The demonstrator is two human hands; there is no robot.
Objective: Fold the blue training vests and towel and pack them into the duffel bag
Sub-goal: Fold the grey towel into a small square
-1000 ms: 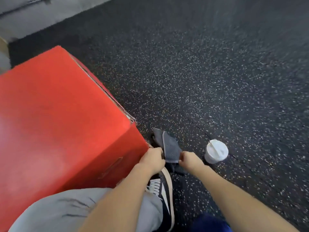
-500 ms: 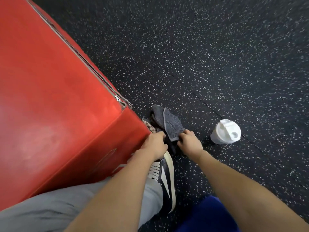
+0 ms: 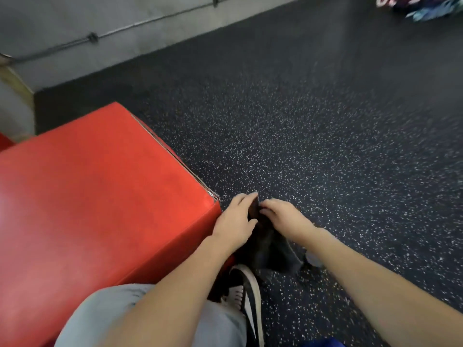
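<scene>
A dark grey towel (image 3: pixel 275 249) hangs between my two hands, lifted off the speckled floor beside the red box. My left hand (image 3: pixel 235 221) grips its top edge from the left. My right hand (image 3: pixel 283 216) pinches the same edge from the right, fingertips almost touching the left hand. The towel's lower part droops toward my shoe. A sliver of blue fabric (image 3: pixel 323 343) shows at the bottom edge. No duffel bag is in view.
A large red padded box (image 3: pixel 95 201) stands at the left, its corner next to my left hand. My leg and black-and-white shoe (image 3: pixel 248 296) are below. A white cup (image 3: pixel 313 259) peeks from behind my right forearm. Colourful items (image 3: pixel 423 6) lie far right by the grey wall.
Both hands have raised the towel off the floor and brought its top edge together. The view has tilted up; the white cup is now mostly hidden behind my right forearm.
</scene>
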